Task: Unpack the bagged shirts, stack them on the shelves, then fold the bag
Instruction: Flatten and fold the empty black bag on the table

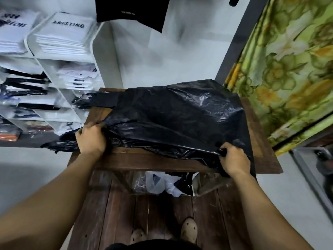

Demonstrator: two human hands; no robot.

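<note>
Black plastic bag [176, 114]: glossy, creased, and spread nearly flat across the wooden table [144, 160]. We see two narrow ends of it trailing past the table's left edge toward the shelves [106, 56]. Its near edge is bunched in the left hand [91, 139] at the near-left corner and pinched by the right hand [234, 159] at the near-right corner. Shirts [63, 38]: folded, white, in clear wrappers, stacked flat in the compartments of the white shelves. We read "ARISTING" on the top stack. The lower compartments hold further wrapped shirts, several with black bands.
</note>
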